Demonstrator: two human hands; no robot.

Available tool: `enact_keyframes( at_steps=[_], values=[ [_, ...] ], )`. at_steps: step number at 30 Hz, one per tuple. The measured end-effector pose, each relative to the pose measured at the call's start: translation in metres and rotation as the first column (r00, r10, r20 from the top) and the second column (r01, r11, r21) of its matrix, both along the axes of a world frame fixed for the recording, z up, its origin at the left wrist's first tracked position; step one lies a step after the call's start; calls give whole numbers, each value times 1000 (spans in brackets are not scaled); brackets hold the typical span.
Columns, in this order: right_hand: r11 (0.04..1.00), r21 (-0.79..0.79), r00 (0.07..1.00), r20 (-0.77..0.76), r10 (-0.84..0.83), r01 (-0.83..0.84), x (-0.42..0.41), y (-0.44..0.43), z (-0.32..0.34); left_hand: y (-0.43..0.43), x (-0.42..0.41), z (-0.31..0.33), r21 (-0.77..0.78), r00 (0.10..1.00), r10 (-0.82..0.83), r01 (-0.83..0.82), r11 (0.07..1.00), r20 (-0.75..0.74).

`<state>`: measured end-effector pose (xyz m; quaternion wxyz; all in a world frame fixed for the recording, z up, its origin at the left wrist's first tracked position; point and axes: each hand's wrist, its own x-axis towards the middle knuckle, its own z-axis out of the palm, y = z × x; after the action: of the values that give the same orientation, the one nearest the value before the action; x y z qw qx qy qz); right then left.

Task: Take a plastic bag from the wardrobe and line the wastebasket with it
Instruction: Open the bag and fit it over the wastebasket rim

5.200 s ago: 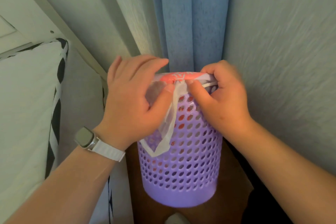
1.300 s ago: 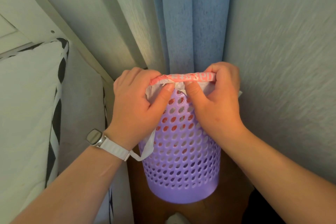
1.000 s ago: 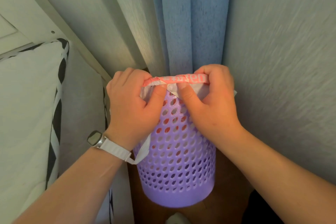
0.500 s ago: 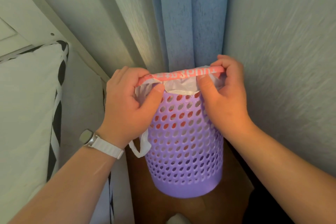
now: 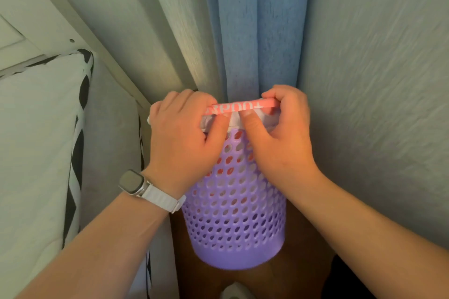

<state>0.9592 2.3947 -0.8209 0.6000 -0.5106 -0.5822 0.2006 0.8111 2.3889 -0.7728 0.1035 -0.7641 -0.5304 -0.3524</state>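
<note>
Hands meet at the rim of the lilac wastebasket, where you are fitting the plastic bag. Your left hand, with a white-strapped watch on its wrist, pinches the bag's edge at the basket's ten o'clock. Your right hand curls round the pink printed band at two o'clock. Both thumbs press white film down over the near lip at six o'clock. The fetching looks done: the bag is out and sits inside the basket, with pink and white showing through the upper holes. White film already laps over the near edge between your thumbs. What remains, by the look of it, is to turn the mouth down all the way round, since the far rim at twelve o'clock is hidden behind the pink band and cannot be judged, and then to let go. The basket stands upright on a brown floor, tucked into a tight corner. A blue curtain hangs just behind it at twelve o'clock and a textured pale wall closes in at three. A white cushion trimmed in black zigzag fills nine o'clock.
</note>
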Motion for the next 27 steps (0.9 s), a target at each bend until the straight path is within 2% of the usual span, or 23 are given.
enact_keyframes(
  at_steps=[4, 9, 13, 15, 19, 23, 27],
  values=[
    [999, -8, 998, -33, 53, -54, 7, 5, -4, 6, -14, 5, 35, 1000, 1, 0, 999, -11],
    [994, -74, 995, -70, 77, -82, 22, 18, -7, 7, -18, 4, 49, 997, -41, 37, 998, 63],
    [997, -31, 992, -101, 71, -74, 23, 19, -9, 6, -15, 1, 38, 990, -72, 67, 997, 125],
    [999, -13, 995, -94, 47, -48, 24, 19, -9, 6, -14, 0, 21, 991, -82, 80, 997, 106],
    [1000, 21, 999, -36, -2, 3, 22, 16, -6, -1, -7, 5, 18, 997, -68, 69, 997, -29],
    [998, 50, 999, 5, -38, 37, 14, 10, 0, -10, 13, 5, -9, 998, -33, 33, 999, -52],
    [998, 51, 998, 45, -45, 42, 5, 2, 2, -8, 14, 3, -4, 1000, 15, -15, 1000, -8]
  ],
)
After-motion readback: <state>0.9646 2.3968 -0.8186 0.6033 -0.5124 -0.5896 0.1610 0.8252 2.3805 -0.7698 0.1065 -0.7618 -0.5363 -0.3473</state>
